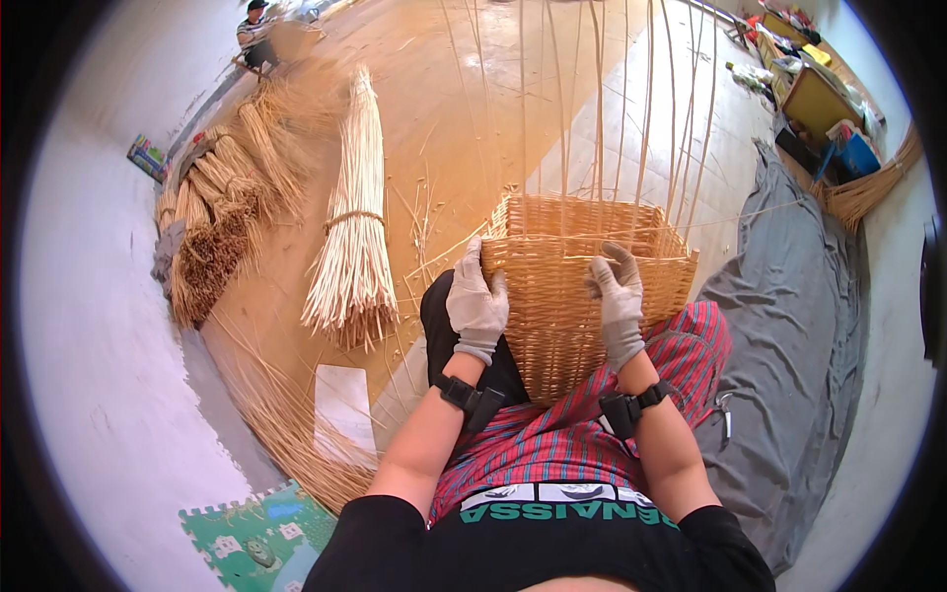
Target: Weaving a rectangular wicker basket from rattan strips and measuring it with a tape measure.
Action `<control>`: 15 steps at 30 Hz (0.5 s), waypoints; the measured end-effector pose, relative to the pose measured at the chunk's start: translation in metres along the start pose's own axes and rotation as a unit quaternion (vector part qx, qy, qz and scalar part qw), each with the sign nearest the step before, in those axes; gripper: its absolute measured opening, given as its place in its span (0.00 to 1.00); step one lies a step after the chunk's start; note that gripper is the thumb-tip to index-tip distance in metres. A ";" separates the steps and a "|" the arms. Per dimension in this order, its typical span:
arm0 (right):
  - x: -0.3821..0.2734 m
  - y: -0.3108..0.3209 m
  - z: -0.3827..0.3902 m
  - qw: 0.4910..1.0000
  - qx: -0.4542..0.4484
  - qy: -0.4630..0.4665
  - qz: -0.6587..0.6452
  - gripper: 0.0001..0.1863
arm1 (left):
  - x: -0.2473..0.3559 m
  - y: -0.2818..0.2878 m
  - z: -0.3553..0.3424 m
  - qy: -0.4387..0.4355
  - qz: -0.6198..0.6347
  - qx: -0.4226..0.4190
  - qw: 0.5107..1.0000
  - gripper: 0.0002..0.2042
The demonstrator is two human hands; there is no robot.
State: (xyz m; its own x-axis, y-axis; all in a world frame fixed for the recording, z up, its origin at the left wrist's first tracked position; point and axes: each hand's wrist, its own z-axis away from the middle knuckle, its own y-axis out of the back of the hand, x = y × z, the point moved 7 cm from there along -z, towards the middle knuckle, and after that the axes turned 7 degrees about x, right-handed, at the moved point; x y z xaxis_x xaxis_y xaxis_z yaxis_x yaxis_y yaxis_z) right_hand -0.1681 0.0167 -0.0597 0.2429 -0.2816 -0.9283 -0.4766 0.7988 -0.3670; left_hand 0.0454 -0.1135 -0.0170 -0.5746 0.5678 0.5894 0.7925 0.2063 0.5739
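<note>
A square wicker basket (557,335), part woven, leans against my lap, and several long upright rods (598,99) rise from its walls. My left hand (477,308), in a pale work glove, grips the basket's near left corner at the rim. Its fingertips are partly hidden by the weave. My right hand (618,296), gloved too, has thumb and curled fingers closed on a thin wicker strand (577,259) that runs along the near rim. A striped red cloth (552,439) covers my lap under the basket.
A tied bundle of pale rods (355,212) lies left of the basket, with darker bundles (212,212) by the wall. Loose rods (286,424) spread at lower left near a green foam mat (247,533). Grey cloth (789,365) lies right. Another person (256,37) sits far left.
</note>
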 end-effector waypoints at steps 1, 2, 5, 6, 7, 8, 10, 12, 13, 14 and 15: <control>-0.005 -0.001 -0.005 1.000 -0.007 0.003 0.006 0.14 | 0.001 -0.001 0.000 -0.002 0.009 -0.002 1.000 0.31; -0.002 -0.005 -0.007 0.999 -0.009 -0.037 -0.024 0.14 | 0.001 -0.001 0.000 -0.004 0.018 -0.004 1.000 0.31; -0.015 -0.021 -0.005 0.997 -0.030 0.025 0.068 0.12 | 0.000 0.001 -0.001 0.006 0.020 -0.007 1.000 0.31; -0.025 -0.030 0.000 0.976 -0.040 0.124 0.175 0.10 | -0.001 0.002 -0.001 0.016 0.028 -0.015 0.999 0.32; -0.034 -0.042 0.007 0.933 -0.052 0.222 0.277 0.08 | -0.003 0.005 -0.003 0.028 0.034 -0.007 0.999 0.32; -0.066 -0.067 0.022 0.865 -0.047 0.355 0.353 0.08 | -0.006 0.008 -0.005 0.019 0.021 -0.012 1.000 0.32; -0.085 -0.092 0.030 0.785 -0.046 0.447 0.427 0.08 | -0.004 0.015 -0.007 0.009 0.029 -0.004 1.000 0.32; -0.085 -0.105 0.024 0.699 -0.055 0.508 0.501 0.08 | -0.008 0.015 -0.007 0.026 0.044 -0.005 0.999 0.31; -0.081 -0.104 0.019 0.689 -0.065 0.517 0.505 0.08 | -0.008 0.014 -0.006 0.033 0.055 -0.007 0.998 0.30; -0.071 -0.105 0.012 0.675 -0.088 0.503 0.533 0.08 | -0.011 0.014 -0.006 0.045 0.060 0.005 0.997 0.30; -0.065 -0.109 0.009 0.660 -0.111 0.488 0.560 0.07 | -0.010 0.015 -0.005 0.034 0.057 0.007 0.998 0.30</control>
State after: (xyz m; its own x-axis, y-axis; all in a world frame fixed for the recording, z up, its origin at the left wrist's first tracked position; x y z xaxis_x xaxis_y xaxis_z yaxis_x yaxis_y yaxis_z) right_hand -0.1249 -0.0474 0.0415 -0.9753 0.1261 -0.1814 -0.0328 0.7292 0.6835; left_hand 0.0615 -0.1204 -0.0116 -0.4925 0.5328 0.6882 0.8562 0.1546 0.4930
